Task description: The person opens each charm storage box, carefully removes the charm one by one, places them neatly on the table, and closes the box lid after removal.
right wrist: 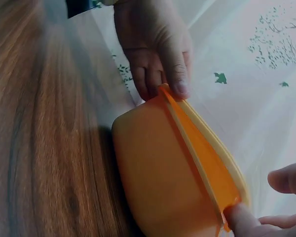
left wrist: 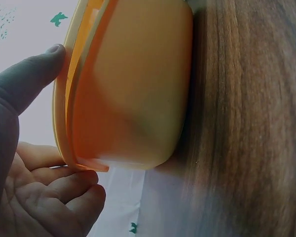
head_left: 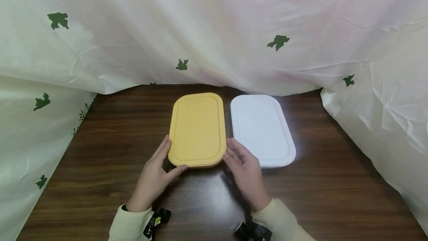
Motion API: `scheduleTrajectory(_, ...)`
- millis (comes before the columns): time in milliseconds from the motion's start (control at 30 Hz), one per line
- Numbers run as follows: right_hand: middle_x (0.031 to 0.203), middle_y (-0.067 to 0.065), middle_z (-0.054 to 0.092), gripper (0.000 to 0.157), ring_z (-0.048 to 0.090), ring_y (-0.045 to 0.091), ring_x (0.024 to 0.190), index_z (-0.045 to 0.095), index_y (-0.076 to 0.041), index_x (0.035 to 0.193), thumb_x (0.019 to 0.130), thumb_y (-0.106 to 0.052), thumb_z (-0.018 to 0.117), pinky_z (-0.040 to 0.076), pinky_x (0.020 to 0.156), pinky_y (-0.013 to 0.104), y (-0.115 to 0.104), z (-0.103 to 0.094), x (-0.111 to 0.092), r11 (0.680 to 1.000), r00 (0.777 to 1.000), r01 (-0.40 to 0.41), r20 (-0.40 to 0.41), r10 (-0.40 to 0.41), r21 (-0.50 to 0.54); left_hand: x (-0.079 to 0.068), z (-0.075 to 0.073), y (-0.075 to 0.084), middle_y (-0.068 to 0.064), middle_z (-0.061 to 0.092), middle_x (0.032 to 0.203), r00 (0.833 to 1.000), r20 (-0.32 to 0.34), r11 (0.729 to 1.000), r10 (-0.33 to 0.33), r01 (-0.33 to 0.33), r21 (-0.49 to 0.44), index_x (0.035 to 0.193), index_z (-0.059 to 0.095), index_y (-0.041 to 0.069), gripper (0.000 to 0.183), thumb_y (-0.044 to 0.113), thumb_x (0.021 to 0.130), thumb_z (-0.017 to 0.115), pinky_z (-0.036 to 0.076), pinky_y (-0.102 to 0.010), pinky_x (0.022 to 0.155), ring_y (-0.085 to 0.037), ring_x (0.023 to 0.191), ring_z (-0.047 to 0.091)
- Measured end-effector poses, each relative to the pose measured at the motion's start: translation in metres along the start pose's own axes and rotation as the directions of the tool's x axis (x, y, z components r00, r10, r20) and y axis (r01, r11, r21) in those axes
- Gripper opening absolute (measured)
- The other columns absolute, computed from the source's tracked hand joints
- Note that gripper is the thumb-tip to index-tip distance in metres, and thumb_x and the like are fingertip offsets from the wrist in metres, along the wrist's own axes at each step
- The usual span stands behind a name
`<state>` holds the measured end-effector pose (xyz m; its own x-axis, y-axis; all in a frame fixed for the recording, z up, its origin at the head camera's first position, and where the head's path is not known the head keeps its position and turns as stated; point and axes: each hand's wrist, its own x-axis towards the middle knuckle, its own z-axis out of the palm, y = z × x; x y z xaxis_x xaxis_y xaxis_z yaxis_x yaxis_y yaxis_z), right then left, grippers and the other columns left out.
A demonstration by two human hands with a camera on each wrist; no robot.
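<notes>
A yellow lidded container (head_left: 197, 129) stands on the table in the head view, beside a white lidded one. In the left wrist view, the yellow lid (left wrist: 60, 118) sits raised off the box rim along the front, leaving a gap. My left hand (head_left: 152, 176) holds the lid's near left corner, thumb on the front edge and fingers at the side. At the near right corner is my right hand (head_left: 245, 172). In the right wrist view its fingertip (right wrist: 237, 215) touches the edge by the gap, with the thumb apart from the lid.
The white container (head_left: 262, 129) stands close to the right of the yellow one, its lid on. Both rest on a dark wooden table (head_left: 110, 140). A pale cloth (head_left: 214, 21) with green bird shapes hangs behind and along both sides.
</notes>
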<state>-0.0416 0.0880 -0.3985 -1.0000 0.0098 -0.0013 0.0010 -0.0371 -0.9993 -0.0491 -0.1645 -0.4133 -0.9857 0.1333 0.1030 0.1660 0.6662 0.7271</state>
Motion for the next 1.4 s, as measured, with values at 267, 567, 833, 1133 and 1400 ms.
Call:
scheduleTrajectory(267, 0.126, 0.023, 0.063, 0.046, 0.067, 0.025, 0.111, 0.05, 0.006, 0.141, 0.096, 0.004, 0.06, 0.056, 0.09, 0.032, -0.003, 0.002, 0.004, 0.959, 0.977, -0.196, -0.038, 0.208, 0.207, 0.0, -0.002, 0.001, -0.015, 0.026, 0.163, 1.0, 0.006, 1.0, -0.009, 0.009, 0.008, 0.154, 0.036, 0.0, 0.098, 0.051, 0.082, 0.078, 0.035, -0.056, 0.112, -0.034, 0.146, 0.032)
scheduleTrajectory(567, 0.121, 0.02, 0.065, 0.046, 0.07, 0.023, 0.103, 0.054, 0.001, 0.14, 0.094, 0.004, 0.063, 0.058, 0.085, 0.033, 0.0, 0.01, 0.002, 0.961, 0.978, -0.178, -0.073, 0.197, 0.209, -0.001, -0.004, 0.0, -0.015, 0.028, 0.162, 1.0, 0.006, 1.0, -0.004, 0.004, 0.007, 0.154, 0.036, 0.002, 0.097, 0.051, 0.083, 0.078, 0.037, -0.056, 0.111, -0.033, 0.146, 0.033)
scheduleTrajectory(833, 0.118, 0.02, 0.066, 0.041, 0.069, 0.024, 0.102, 0.059, 0.002, 0.133, 0.092, 0.003, 0.066, 0.057, 0.089, 0.035, -0.004, 0.014, 0.001, 0.911, 0.974, -0.197, -0.034, 0.224, 0.362, -0.002, -0.008, 0.001, -0.013, 0.033, 0.16, 1.0, -0.022, 1.0, 0.004, -0.004, 0.002, 0.153, 0.039, 0.001, 0.093, 0.048, 0.083, 0.079, 0.038, -0.054, 0.111, -0.032, 0.145, 0.036)
scheduleTrajectory(1133, 0.105, 0.012, 0.067, 0.034, 0.068, 0.018, 0.092, 0.057, 0.009, 0.125, 0.092, 0.007, 0.064, 0.058, 0.087, 0.035, -0.011, 0.02, 0.002, 0.894, 0.983, -0.175, 0.018, 0.185, 0.412, -0.007, -0.014, 0.009, -0.012, 0.047, 0.153, 0.994, -0.083, 0.997, 0.069, -0.067, 0.022, 0.143, 0.052, -0.003, 0.078, 0.029, 0.081, 0.086, 0.043, -0.051, 0.107, -0.029, 0.137, 0.047)
scheduleTrajectory(1400, 0.106, 0.014, 0.066, 0.034, 0.068, 0.02, 0.093, 0.057, 0.009, 0.124, 0.091, 0.007, 0.064, 0.059, 0.085, 0.034, -0.02, 0.03, 0.004, 0.889, 0.987, -0.159, 0.079, 0.138, 0.429, -0.01, -0.014, 0.025, -0.011, 0.063, 0.136, 0.923, -0.216, 0.947, 0.318, -0.301, 0.11, 0.131, 0.065, -0.001, 0.065, 0.014, 0.074, 0.091, 0.046, -0.023, 0.101, -0.025, 0.12, 0.063)
